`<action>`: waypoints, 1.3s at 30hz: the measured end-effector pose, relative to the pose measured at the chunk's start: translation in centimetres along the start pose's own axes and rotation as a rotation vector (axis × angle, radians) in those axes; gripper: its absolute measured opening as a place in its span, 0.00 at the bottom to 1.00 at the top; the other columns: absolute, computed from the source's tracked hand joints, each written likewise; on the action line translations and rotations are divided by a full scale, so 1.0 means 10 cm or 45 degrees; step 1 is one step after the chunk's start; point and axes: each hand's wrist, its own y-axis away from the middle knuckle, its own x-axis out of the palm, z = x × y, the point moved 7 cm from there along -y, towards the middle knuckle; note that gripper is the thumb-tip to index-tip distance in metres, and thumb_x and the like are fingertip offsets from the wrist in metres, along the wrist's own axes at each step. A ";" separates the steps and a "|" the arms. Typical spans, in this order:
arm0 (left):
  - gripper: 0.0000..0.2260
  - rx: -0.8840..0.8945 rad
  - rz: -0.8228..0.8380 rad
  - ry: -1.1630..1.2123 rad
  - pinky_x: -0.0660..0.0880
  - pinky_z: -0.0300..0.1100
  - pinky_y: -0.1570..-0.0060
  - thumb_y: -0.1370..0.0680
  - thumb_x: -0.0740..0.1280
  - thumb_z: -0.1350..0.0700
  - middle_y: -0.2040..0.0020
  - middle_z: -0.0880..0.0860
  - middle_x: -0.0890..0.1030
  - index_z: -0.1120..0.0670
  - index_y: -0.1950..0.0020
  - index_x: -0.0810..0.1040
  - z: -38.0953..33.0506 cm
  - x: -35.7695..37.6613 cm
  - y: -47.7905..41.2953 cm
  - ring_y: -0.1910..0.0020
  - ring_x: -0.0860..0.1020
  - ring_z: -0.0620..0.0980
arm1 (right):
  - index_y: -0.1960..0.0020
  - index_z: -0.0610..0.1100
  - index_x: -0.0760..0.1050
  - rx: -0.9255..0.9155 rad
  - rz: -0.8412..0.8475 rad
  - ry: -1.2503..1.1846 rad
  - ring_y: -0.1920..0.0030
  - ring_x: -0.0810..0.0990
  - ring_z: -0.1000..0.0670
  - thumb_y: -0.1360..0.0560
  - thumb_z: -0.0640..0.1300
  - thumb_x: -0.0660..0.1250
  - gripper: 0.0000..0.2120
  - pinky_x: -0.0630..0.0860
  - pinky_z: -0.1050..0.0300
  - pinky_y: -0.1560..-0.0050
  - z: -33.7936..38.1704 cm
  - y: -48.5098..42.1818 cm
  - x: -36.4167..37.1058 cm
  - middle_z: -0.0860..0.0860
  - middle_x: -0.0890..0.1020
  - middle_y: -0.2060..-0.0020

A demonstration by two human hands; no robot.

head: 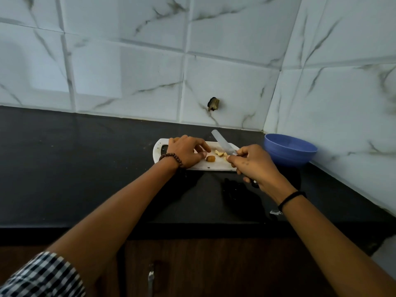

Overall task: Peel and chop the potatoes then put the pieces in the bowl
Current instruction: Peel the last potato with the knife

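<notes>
A white cutting board (211, 166) lies on the black counter. On it sit a small brown potato chunk (210, 158) and a few pale cut pieces (219, 153). My left hand (186, 151) rests on the board just left of the chunk, thumb and fingers reaching toward it without gripping it. My right hand (252, 162) grips a knife (221, 142) by its handle, the blade angled up and away over the pale pieces. A blue bowl (289, 149) stands right of the board, in the corner.
The black counter (85, 168) stretches left and forward to its front edge. Marble-patterned tile walls close the back and right side, with a dark hole (213, 103) in the back wall. A dark wooden cabinet with a metal handle (150, 279) sits below.
</notes>
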 end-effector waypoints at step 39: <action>0.05 -0.313 0.137 0.430 0.73 0.44 0.44 0.33 0.77 0.47 0.57 0.45 0.83 0.46 0.59 0.86 0.20 0.17 -0.09 0.45 0.77 0.49 | 0.44 0.41 0.80 -0.194 0.022 0.395 0.73 0.79 0.48 0.20 0.45 0.62 0.12 0.80 0.53 0.69 0.23 0.14 0.22 0.44 0.82 0.62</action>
